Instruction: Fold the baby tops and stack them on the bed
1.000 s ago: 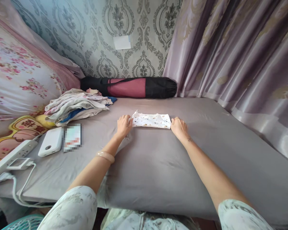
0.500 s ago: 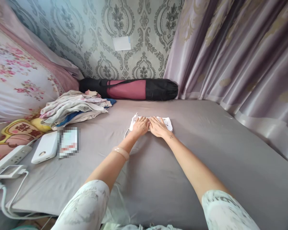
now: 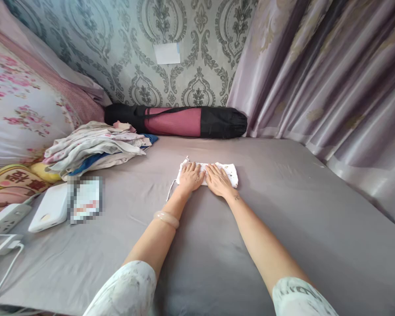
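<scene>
A small folded white cloth [image 3: 231, 172] with dark specks lies on the grey bed sheet [image 3: 210, 245], a white drawstring trailing from its left end. My left hand [image 3: 191, 176] rests flat on the left half of the cloth, fingers stretched forward. Beside it, my right hand [image 3: 219, 179] lies flat on the right half, fingers extended. The two hands are close together with a narrow strip of cloth showing between them. Much of the cloth is hidden beneath my palms. A pale bangle [image 3: 166, 219] circles my left forearm.
A pile of clothes [image 3: 98, 147] lies at the left. In front of it are a white power bank [image 3: 51, 208], a blurred-out flat item [image 3: 85, 200] and a power strip [image 3: 8, 219] with cables. A pink-and-black rolled mat bag [image 3: 174, 121] lies along the wall; curtains [image 3: 299, 79] hang at right.
My hands have slid slightly apart and lie flatter on the cloth. The view has shifted a little, so the things at the left sit further left.
</scene>
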Demonstrator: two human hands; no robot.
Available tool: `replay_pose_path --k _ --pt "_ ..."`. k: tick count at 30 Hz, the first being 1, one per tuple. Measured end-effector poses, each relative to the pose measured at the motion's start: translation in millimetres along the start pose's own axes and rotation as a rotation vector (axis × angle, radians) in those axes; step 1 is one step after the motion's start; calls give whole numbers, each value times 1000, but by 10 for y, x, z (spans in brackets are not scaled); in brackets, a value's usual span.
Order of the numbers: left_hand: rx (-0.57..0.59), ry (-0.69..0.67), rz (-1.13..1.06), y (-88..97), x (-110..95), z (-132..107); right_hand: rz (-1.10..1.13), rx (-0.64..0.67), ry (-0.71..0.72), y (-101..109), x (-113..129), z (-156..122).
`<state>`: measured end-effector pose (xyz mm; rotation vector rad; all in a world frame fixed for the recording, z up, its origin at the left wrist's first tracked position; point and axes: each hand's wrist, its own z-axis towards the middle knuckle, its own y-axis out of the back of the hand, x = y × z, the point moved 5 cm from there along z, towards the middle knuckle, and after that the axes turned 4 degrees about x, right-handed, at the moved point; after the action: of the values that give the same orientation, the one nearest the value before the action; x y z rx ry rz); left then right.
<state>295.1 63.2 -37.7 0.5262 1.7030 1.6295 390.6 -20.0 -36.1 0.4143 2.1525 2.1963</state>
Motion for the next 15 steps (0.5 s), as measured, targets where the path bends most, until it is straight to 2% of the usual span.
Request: replay_pose_path --k 4,15 --pt "-49 23 65 40 77 -19 -25 10 -85 4 -121 7" --pt "44 84 10 55 287 -34 -78 55 -274 42 -396 -42"
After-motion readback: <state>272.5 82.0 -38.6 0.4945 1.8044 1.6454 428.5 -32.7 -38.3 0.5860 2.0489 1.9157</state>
